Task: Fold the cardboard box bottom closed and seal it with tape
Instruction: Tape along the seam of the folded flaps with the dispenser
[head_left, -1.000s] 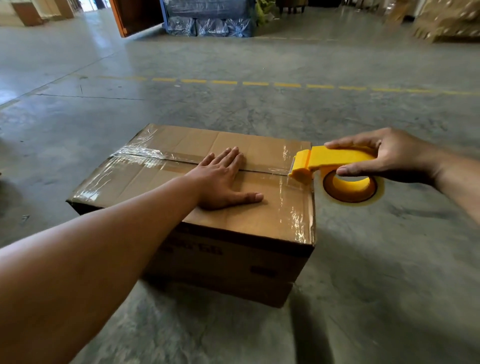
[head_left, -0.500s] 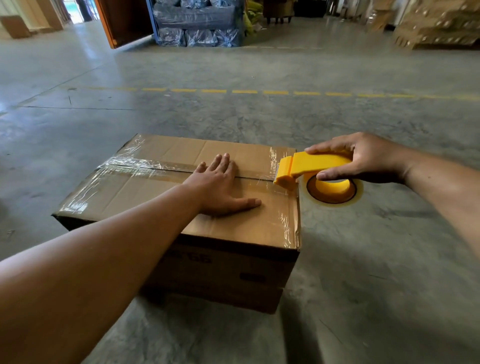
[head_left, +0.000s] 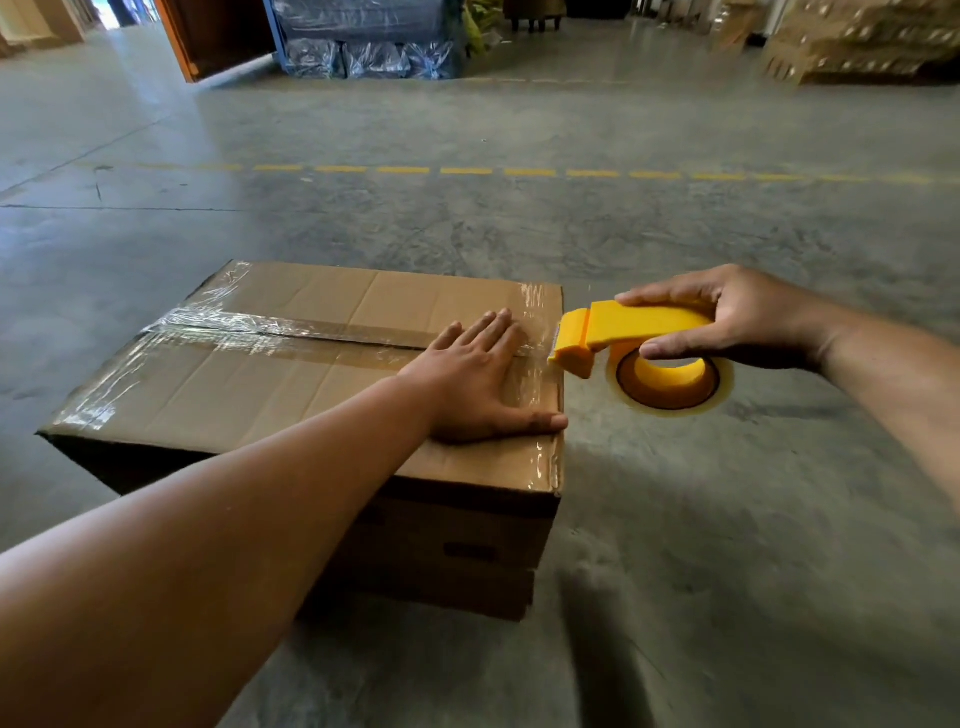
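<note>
A brown cardboard box (head_left: 270, 384) lies on the concrete floor with its flaps folded shut. Clear tape (head_left: 291, 332) runs along the centre seam and across both end edges. My left hand (head_left: 475, 379) presses flat on the box top near its right edge, fingers straight over the seam. My right hand (head_left: 727, 317) grips a yellow tape dispenser (head_left: 618, 332) just off the box's right edge. Its cutter end touches the top right corner of the seam, and the tape roll (head_left: 670, 379) hangs below the handle.
Bare concrete floor (head_left: 675, 545) surrounds the box. A dashed yellow line (head_left: 467, 170) crosses the floor beyond it. Far back stand plastic-wrapped bundles (head_left: 363, 57), an orange-framed door (head_left: 208, 41) and stacked cartons (head_left: 857, 47) at the right.
My left hand slid right along the seam to the box's right edge. The dispenser in my right hand stayed at that edge. The camera view shifted slightly.
</note>
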